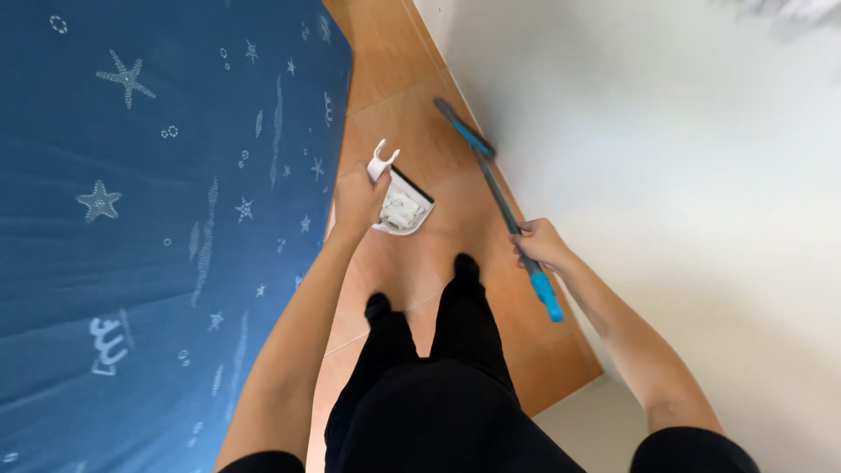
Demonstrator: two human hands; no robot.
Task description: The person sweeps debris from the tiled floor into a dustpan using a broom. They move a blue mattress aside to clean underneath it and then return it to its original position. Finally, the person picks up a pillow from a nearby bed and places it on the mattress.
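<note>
— Head view: what do the fingers hold?
— Left hand (357, 197) fingers wrap a white dustpan (401, 203) with pale debris inside, just beside the blue bed (158, 219). Right hand (541, 245) fingers close around a grey broom handle (499, 197), angled over the floor (412, 131).

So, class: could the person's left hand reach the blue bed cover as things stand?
Probably not freely: the left hand is shut on the white dustpan, though the blue bed cover lies right beside it with nothing between.
</note>
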